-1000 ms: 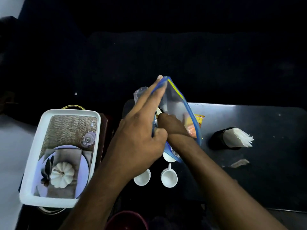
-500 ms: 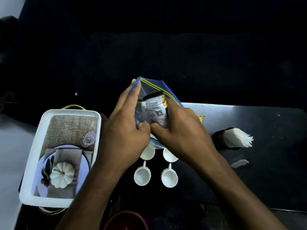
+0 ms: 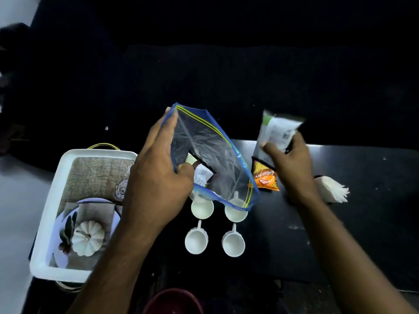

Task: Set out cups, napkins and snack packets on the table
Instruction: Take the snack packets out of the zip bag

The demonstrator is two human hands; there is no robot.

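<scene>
My left hand [image 3: 156, 175] grips a clear zip bag [image 3: 210, 159] with a blue rim, held open above the dark table [image 3: 362, 223]. A packet [image 3: 200, 174] still lies inside the bag near my thumb. My right hand [image 3: 288, 164] holds a white and green snack packet [image 3: 277, 132] up to the right of the bag. An orange snack packet [image 3: 265, 177] lies on the table below that hand. Several white cups [image 3: 196, 242] stand in two rows under the bag. White napkins [image 3: 333, 189] in a dark holder sit to the right, partly behind my right wrist.
A white tray [image 3: 49, 211] at the left holds burlap, a glass, a plate and a small white pumpkin. A dark red bowl rim [image 3: 172, 300] shows at the bottom edge. The far side is dark.
My right hand has pulled a white and green packet out of the bag and moved it up to the right. The bag has swung open in my left hand.
</scene>
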